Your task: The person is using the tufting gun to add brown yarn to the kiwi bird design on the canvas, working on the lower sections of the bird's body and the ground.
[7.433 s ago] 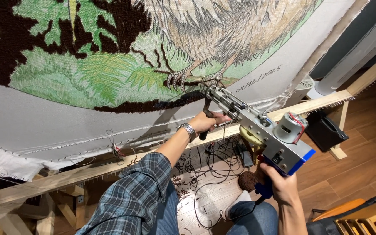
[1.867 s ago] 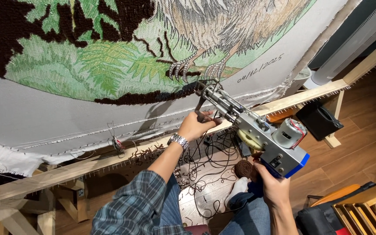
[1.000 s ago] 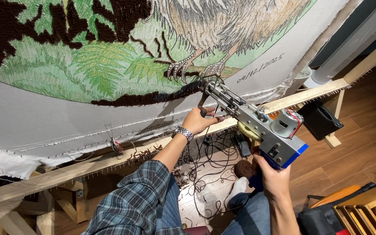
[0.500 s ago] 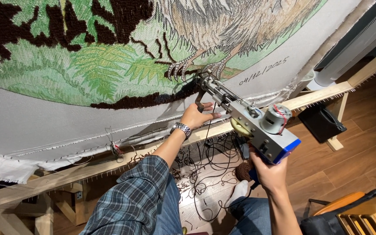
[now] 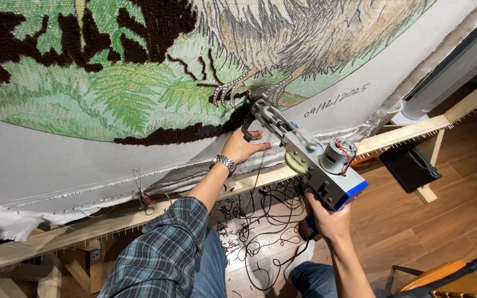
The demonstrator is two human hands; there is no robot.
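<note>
At the far left, a stretched grey cloth (image 5: 56,160) hangs on a wooden frame (image 5: 84,229), its lower edge fixed along a slanted rail. The cloth carries a tufted picture (image 5: 139,83) of green ferns, dark brown branches and a pale feathered bird with clawed feet.

The person's left arm, in a plaid sleeve (image 5: 161,254), reaches up from the lower left; a metal wristwatch (image 5: 224,163) sits on the wrist. The left hand (image 5: 242,146) is clasped around the dark front handle of the tufting gun (image 5: 310,160), just below the gun's tip. That tip meets the cloth at the dark brown band under the bird's claws.

The tufting gun runs diagonally down to the right, with a grey metal body, a yellow gear, a small motor on top and a blue rear edge. The right hand (image 5: 327,218) grips the rear handle beneath the body, fingers closed around it.

Below the frame, black cables (image 5: 260,221) lie tangled on the wooden floor (image 5: 443,221). A black box (image 5: 412,165) stands on the floor at the right.
</note>
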